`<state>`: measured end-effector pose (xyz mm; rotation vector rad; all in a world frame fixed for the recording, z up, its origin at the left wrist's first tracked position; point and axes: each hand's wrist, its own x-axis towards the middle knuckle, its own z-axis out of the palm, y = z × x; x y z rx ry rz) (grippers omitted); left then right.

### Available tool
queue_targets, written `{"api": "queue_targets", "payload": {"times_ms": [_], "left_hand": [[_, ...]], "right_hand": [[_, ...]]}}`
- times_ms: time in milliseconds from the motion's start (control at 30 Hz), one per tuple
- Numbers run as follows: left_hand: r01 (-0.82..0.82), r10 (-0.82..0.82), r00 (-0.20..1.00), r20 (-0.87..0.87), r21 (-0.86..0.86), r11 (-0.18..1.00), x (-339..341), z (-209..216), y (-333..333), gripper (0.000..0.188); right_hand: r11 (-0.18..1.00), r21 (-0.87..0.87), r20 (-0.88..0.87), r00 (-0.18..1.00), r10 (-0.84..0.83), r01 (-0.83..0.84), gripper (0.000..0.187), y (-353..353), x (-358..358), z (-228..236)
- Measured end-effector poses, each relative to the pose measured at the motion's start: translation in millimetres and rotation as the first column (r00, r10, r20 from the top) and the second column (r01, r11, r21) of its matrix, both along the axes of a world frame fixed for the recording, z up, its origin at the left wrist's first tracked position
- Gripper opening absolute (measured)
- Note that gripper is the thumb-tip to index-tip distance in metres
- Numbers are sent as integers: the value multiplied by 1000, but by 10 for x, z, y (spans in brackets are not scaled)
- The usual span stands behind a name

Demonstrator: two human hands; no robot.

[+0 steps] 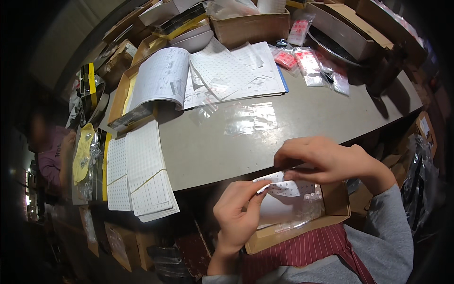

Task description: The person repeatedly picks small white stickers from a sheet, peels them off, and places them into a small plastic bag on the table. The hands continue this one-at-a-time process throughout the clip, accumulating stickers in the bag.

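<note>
A curled white sheet of printed labels is held over an open cardboard box in front of me. My left hand pinches the sheet's left end between thumb and fingers. At its upper edge, my right hand is closed, with the fingertips bent down onto the sheet. Whether a single label is between those fingertips is too small to make out. Small clear plastic bags lie in the box below, and a plain white surface shows beside them.
Banded stacks of label sheets overhang the table's left front edge. An open binder of papers lies behind. Clear bags rest mid-table, red-and-white packets farther back. Boxes line the far side; a person is at left.
</note>
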<state>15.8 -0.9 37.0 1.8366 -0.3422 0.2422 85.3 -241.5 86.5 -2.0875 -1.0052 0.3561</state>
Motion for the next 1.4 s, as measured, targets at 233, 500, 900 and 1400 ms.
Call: {"api": "queue_targets", "payload": {"times_ms": [233, 500, 900, 1400], "left_hand": [[1, -1, 1000, 20, -9, 1000, 35, -20, -59, 20], [-26, -39, 955, -294, -213, 977, 118, -155, 17, 14], [-6, -64, 949, -309, -220, 975, 116, -177, 129, 15], [32, -149, 915, -376, -301, 953, 61, -92, 152, 17]], "right_hand": [[997, -68, 325, 945, 42, -21, 29, 144, -55, -84], [992, -54, 432, 893, 127, -115, 20, 114, 75, -140], [889, -308, 375, 902, -213, 338, 21, 113, 1024, -192], [970, -115, 333, 928, -164, 213, 17, 525, 1091, -284]]}}
